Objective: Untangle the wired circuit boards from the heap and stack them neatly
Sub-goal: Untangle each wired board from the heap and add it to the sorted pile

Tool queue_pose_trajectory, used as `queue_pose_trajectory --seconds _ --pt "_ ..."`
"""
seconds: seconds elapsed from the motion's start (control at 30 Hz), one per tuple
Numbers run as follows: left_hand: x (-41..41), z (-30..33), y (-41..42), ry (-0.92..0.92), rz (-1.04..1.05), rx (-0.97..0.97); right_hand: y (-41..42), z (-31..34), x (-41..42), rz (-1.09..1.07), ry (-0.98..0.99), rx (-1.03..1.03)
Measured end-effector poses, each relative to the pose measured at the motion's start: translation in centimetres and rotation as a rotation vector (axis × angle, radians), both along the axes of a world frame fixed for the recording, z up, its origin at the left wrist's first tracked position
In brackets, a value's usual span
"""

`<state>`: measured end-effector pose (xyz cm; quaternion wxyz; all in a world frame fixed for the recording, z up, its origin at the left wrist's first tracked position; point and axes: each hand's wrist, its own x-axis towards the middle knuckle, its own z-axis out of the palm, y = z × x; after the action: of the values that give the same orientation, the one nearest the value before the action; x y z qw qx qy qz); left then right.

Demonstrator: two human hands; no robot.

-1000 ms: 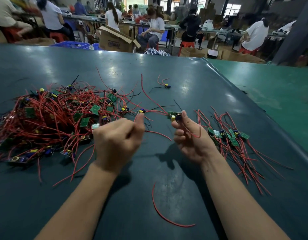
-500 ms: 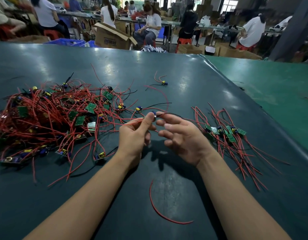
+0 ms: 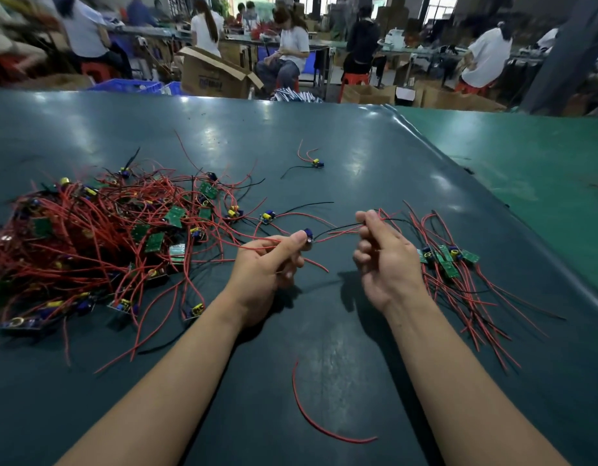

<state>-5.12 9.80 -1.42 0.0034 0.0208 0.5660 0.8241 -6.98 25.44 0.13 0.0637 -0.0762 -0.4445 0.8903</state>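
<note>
The left hand point(image 3: 267, 264) pinches a small board point(image 3: 307, 235), and the right hand point(image 3: 385, 253) pinches its wires point(image 3: 341, 227), over bare tabletop point(image 3: 324, 314) between the heap point(image 3: 99, 237) and the stack point(image 3: 449, 260) near the right edge.

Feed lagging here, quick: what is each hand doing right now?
Left hand: pinches a small wired board.
Right hand: pinches that board's wires.

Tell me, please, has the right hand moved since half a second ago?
Yes. The right hand has drawn rightward, away from the left hand and toward the sorted stack, pulling the wires out.
</note>
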Motion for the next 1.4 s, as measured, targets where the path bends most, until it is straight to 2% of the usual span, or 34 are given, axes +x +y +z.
queue_pose_trajectory --seconds 0.13,0.23,0.3,0.43,0.5,0.67,0.77,0.93,1.07,1.4 --pt "-0.2 -0.2 -0.2 0.007 -0.045 -0.008 0.0 0.0 -0.3 0.071 -0.071 -0.157" --pt "-0.1 -0.3 -0.1 0.026 -0.072 -0.062 0.1 -0.3 -0.6 0.041 -0.099 -0.155" --pt "-0.1 -0.3 -0.1 0.03 -0.083 -0.081 0.3 -0.5 -0.7 -0.026 -0.088 -0.084" --pt "-0.2 -0.3 -0.3 0.002 -0.063 -0.053 0.8 -0.8 -0.6 -0.235 0.046 0.263" --pt "-0.2 -0.3 -0.3 0.015 -0.081 -0.065 0.8 -0.8 -0.5 -0.325 0.083 0.335" --pt "-0.2 -0.3 -0.3 0.032 -0.092 -0.1 0.5 -0.6 -0.4 -0.436 0.045 0.301" --pt "-0.3 -0.4 -0.3 0.028 -0.091 -0.092 0.6 -0.6 -0.4 -0.434 0.036 0.278" --pt "-0.2 -0.4 -0.3 0.042 -0.105 -0.11 0.7 -0.7 -0.4 -0.456 0.073 0.375" --pt "-0.3 -0.4 -0.4 0.037 -0.096 -0.089 0.8 -0.6 -0.5 -0.4 0.099 0.321" --pt "-0.3 -0.2 -0.3 0.033 -0.101 -0.096 0.8 -0.7 -0.4 -0.443 0.169 0.513"
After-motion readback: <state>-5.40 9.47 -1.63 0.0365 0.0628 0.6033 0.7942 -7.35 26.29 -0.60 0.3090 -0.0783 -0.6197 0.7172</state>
